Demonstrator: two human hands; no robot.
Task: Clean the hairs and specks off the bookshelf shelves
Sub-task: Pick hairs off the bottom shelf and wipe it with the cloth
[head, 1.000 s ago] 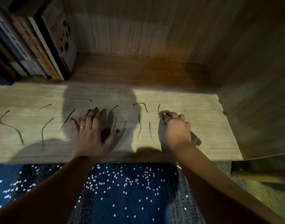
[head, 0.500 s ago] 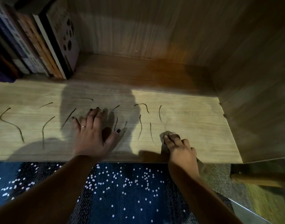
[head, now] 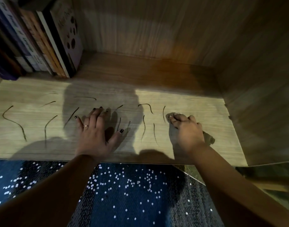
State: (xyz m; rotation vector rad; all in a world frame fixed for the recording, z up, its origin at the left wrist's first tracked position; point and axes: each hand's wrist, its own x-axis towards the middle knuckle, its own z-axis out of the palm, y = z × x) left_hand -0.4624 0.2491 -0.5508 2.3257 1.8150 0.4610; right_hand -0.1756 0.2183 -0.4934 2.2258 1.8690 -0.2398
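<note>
At the upper left of the frame a row of books (head: 42,38) stands at the back of the shelf (head: 197,105). Dark curved hairs (head: 14,122) lie scattered over the lit front strip of the shelf. A long wavy one lies near the left edge of the frame, and several more lie between it and your left hand (head: 94,136).

That hand lies palm down on the shelf, left of centre. Its fingers are straight and spread wide, the thumb points out to the right, and it holds nothing. A ring (head: 86,126) sits on one finger. Hairs lie just beside the fingertips and the thumb, but you cannot tell whether any is touched.

Several more hairs lie in the bright patch between your two hands. Right of centre, your right hand (head: 188,130) has its fingers curled round a grey cloth (head: 170,115) and presses it on the shelf. A bit of cloth shows ahead of the fingertips, and another bit sticks out to the right, behind the hand. The nearest hair lies just left of the cloth's front edge. Farther right the shelf meets the wooden side wall (head: 255,112).

Along the bottom of the frame your forearms cross a dark blue carpet (head: 132,194) dotted with white.
</note>
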